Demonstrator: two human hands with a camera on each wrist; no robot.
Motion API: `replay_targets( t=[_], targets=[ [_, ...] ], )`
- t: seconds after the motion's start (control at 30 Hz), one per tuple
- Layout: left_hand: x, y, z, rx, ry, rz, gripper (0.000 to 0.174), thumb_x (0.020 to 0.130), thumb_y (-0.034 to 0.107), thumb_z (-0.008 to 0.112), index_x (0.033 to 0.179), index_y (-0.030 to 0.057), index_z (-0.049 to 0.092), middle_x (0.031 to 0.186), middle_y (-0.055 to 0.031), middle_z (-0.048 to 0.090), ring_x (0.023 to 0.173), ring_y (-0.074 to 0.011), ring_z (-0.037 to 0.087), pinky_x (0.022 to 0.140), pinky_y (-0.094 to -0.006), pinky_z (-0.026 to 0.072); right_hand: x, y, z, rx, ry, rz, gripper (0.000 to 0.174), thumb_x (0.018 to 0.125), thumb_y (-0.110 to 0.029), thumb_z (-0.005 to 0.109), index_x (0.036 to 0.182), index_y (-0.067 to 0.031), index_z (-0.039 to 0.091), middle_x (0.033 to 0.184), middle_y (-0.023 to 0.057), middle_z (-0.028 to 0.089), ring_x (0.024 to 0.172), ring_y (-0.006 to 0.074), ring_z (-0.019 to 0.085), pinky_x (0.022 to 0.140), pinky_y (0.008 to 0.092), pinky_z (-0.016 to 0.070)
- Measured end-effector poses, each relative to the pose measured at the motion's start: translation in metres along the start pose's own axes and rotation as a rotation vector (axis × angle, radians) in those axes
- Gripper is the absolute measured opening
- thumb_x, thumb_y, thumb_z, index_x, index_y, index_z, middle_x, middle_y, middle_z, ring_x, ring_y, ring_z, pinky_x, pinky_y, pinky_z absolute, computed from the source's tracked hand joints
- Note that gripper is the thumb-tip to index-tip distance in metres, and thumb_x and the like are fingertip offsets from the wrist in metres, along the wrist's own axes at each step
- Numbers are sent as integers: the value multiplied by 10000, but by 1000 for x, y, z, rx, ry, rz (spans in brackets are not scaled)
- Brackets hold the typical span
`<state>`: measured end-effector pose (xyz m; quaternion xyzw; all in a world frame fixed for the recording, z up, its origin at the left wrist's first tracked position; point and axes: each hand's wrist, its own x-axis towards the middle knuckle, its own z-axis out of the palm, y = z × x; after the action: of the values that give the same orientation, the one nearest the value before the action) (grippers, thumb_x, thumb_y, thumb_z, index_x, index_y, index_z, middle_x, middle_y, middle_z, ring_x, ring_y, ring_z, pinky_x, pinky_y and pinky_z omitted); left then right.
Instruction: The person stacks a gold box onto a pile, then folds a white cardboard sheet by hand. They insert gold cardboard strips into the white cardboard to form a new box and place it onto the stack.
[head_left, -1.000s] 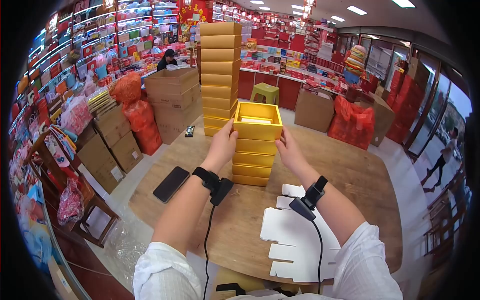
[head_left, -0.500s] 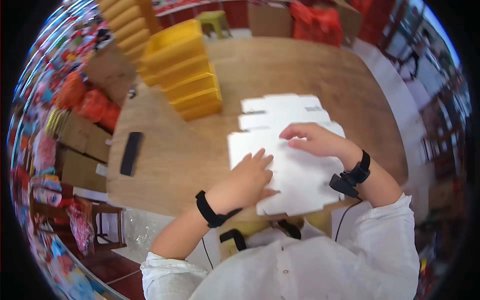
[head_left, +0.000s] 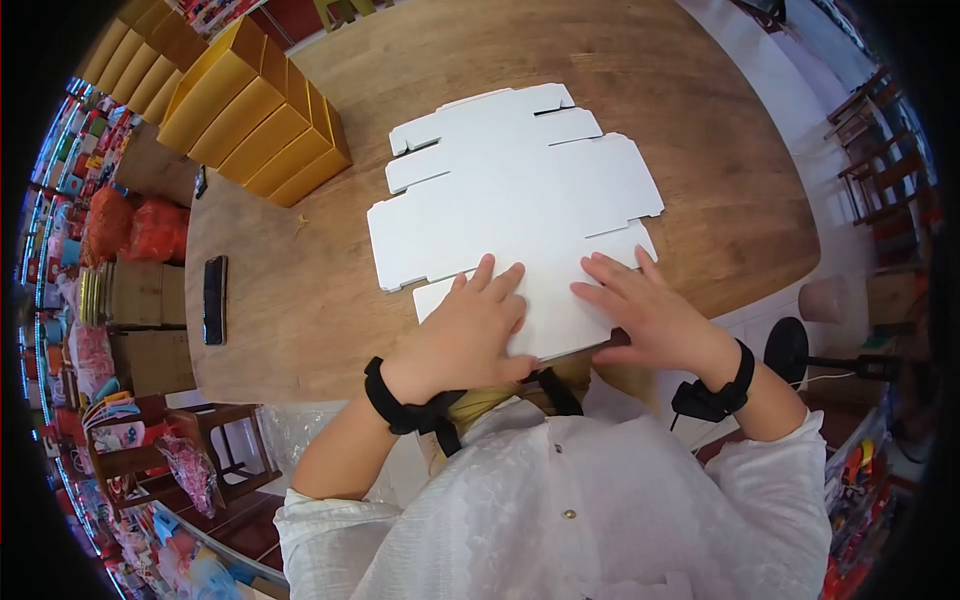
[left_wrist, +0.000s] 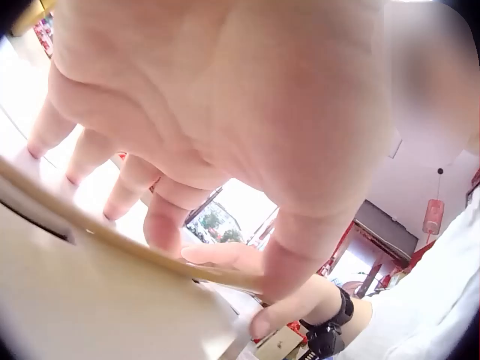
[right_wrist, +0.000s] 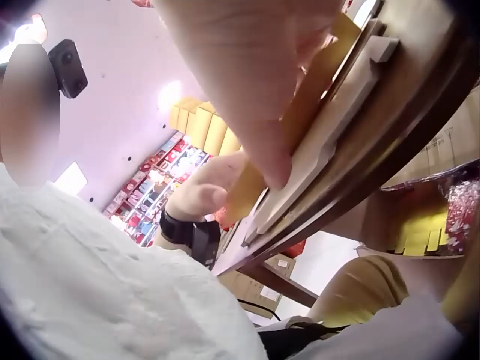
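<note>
A wooden table [head_left: 720, 150] lies under both hands. Beyond the fingertips spread white cardboard blanks [head_left: 500, 190]. Yellow boxes [head_left: 250, 120] stand far ahead-left of the left hand [head_left: 465, 335]. This hand and the right hand [head_left: 650, 320] each pinch the nearest cardboard sheet [head_left: 560, 300], fingers flat on top, thumb beneath its edge. A phone [head_left: 214, 299] lies well left.

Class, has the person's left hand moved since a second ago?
Yes: the left hand left the yellow box stack for the white cardboard sheet at the table's near edge.
</note>
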<state>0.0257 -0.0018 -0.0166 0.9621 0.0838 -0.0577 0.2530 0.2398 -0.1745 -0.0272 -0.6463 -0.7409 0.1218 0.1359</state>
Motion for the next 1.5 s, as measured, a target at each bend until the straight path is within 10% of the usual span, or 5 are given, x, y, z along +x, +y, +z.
replay_targets(
  t=[0.27,0.4,0.9,1.07,1.5],
  targets=[
    [14,-3,-39,-44,-71,-181,295,891,272,674,991,-5,647,1048,-207,676,1076,-396,617,934,-461,483,62,26,-34,143,-200,92,189,797,-231,727,845,-56,674,770,188,670,776,358,672,695,454,524],
    [39,-41,-34,-24,1,-245,213,921,211,610,954,11,678,814,-206,685,812,-383,659,777,-447,514,93,37,-34,56,-274,170,255,794,-249,729,862,-10,670,851,189,675,838,366,667,742,445,525],
    [37,-30,-8,58,264,-250,289,830,224,748,1001,23,631,941,-148,640,818,-342,627,769,-432,502,97,52,-19,123,-355,184,301,820,-299,740,795,-17,637,778,137,646,757,318,619,729,404,456],
    [27,-10,7,329,280,39,375,770,293,781,1037,99,603,884,-76,575,869,-260,587,762,-394,498,77,42,-11,-212,128,150,356,762,-376,798,974,-127,655,963,49,654,954,232,618,915,410,370],
    [29,6,15,908,75,172,343,765,106,636,1060,-68,664,915,-137,696,735,-177,655,587,-275,542,39,23,26,-352,390,-278,90,776,-102,622,852,-73,583,924,47,647,817,183,603,889,400,488]
  ],
)
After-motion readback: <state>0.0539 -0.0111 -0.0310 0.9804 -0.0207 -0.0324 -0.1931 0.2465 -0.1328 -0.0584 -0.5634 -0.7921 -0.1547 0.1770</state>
